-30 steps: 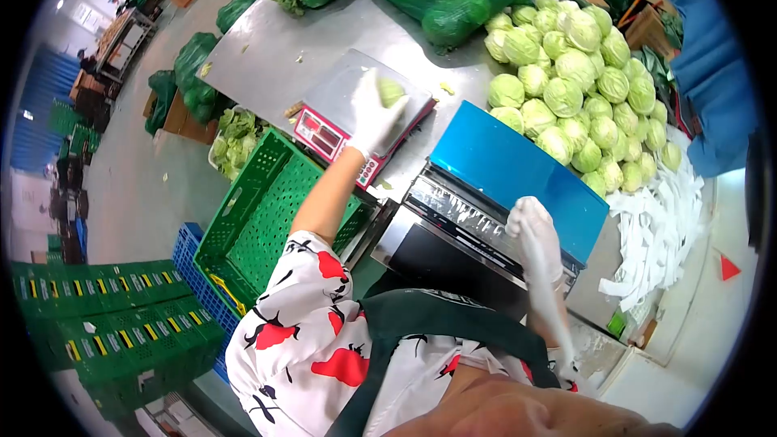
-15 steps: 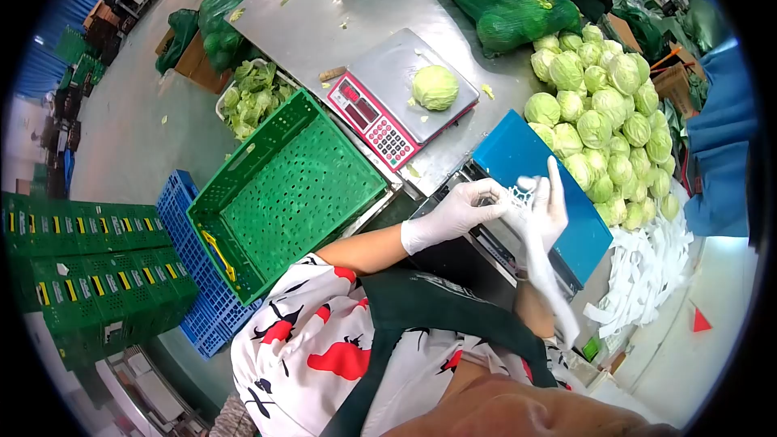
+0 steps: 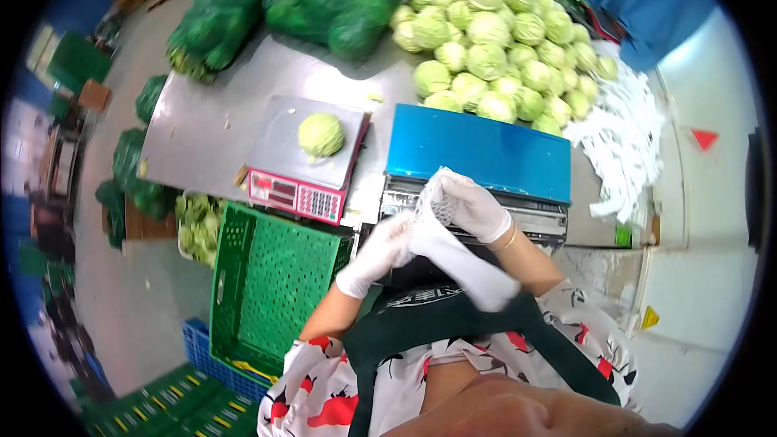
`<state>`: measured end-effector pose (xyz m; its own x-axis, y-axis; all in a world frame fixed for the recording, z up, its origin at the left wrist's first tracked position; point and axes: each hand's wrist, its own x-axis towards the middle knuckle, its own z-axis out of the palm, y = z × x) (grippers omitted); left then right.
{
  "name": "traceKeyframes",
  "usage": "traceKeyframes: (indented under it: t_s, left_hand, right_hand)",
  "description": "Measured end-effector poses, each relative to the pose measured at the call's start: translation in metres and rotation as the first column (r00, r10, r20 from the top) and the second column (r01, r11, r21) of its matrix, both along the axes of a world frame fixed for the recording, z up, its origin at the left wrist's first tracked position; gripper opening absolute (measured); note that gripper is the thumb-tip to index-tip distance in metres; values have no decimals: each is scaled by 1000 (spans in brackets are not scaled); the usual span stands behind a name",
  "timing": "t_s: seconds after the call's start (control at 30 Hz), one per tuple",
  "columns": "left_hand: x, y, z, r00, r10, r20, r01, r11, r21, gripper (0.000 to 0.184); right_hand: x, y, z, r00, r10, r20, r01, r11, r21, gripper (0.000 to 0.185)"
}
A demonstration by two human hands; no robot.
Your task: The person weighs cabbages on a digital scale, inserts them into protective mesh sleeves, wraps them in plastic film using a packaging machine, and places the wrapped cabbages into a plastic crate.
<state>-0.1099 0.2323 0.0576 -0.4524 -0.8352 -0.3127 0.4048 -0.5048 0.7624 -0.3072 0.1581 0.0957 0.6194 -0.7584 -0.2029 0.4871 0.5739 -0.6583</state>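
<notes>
A white mesh sleeve (image 3: 457,261) is stretched between my two gloved hands, its long tail hanging toward my apron. My left hand (image 3: 382,251) closes on its left side, fingers partly hidden by the mesh. On the upper right, my right hand (image 3: 476,206) grips the opened netted end. Both hands are just in front of a machine with a blue top (image 3: 479,150). To the left, one round cabbage (image 3: 321,134) sits on the steel pan of a red-and-white digital scale (image 3: 295,196).
A heap of cabbages (image 3: 490,28) lies behind the blue machine, with white mesh sleeves (image 3: 619,142) piled at right. Green net sacks (image 3: 336,12) lie on the steel table (image 3: 190,125). A green crate (image 3: 229,275) stands at lower left, beside a bin of leaves (image 3: 198,226).
My right hand's raised fingers have folded onto the sleeve. My left hand has moved to its lower left side. The view has swung, shifting the table and scale leftward.
</notes>
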Motion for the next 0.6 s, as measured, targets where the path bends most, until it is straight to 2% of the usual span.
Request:
traceKeyframes:
  t_s: [0.03,0.07,0.1,0.17,0.2,0.23,0.27,0.3,0.33,0.37,0.4,0.43,0.47,0.5,0.53,0.57,0.6]
  left_hand:
    - [-7,4,9,1000,22,-18,-23,997,-77,22]
    - [-14,5,6,998,50,-36,-52,997,-63,23]
    - [-21,6,3,995,79,-53,-81,996,-48,25]
    - [-15,-6,-8,988,151,34,-152,988,29,21]
    - [-4,-13,-4,976,186,113,-188,982,12,19]
    - [0,-23,2,950,309,54,-308,951,-25,18]
    - [5,-34,-5,916,396,62,-392,918,-67,15]
    - [13,-37,-9,935,335,119,-323,940,-110,12]
    - [17,-41,-4,944,276,178,-250,956,-156,10]
    - [16,-46,0,927,276,254,-210,943,-259,7]
    - [9,-49,7,904,287,317,-169,921,-352,6]
    - [14,-57,4,869,353,347,-212,899,-383,6]
    - [23,-72,-16,735,513,443,-234,805,-544,13]
    - [27,-83,-8,521,645,559,-135,709,-692,26]
    - [44,-93,-17,425,684,593,-173,705,-688,39]
    - [60,-107,-30,311,760,571,-180,637,-750,47]
    - [65,-113,-29,245,777,580,-182,625,-759,55]
  right_hand:
    - [-1,0,0,998,-43,53,39,997,72,21]
    - [-3,1,-1,991,-83,104,67,987,147,21]
    - [-7,6,-4,996,-78,34,73,991,114,26]
    - [-37,2,-36,972,94,216,-114,990,82,29]
    - [-50,4,-47,937,176,300,-202,978,56,30]
    - [-55,9,-10,986,110,-123,-83,976,202,32]
    - [-65,9,-16,966,190,-175,-160,972,169,32]
    - [-76,8,-21,937,266,-227,-239,961,136,32]
    - [-75,11,-20,912,286,-294,-206,939,276,32]
    - [-78,13,-25,888,187,-421,-194,981,27,33]
    - [-85,16,-33,845,65,-530,-206,956,-211,33]
    - [-88,12,-35,840,101,-533,-203,970,-136,34]
    - [-92,9,-38,834,136,-534,-197,979,-60,35]
    - [-100,7,-37,816,180,-550,-210,978,10,36]
    - [-106,6,-36,799,224,-558,-221,972,74,38]
    - [-108,6,-34,774,188,-604,-266,963,-41,38]
    - [-112,9,-31,744,148,-652,-313,938,-145,39]
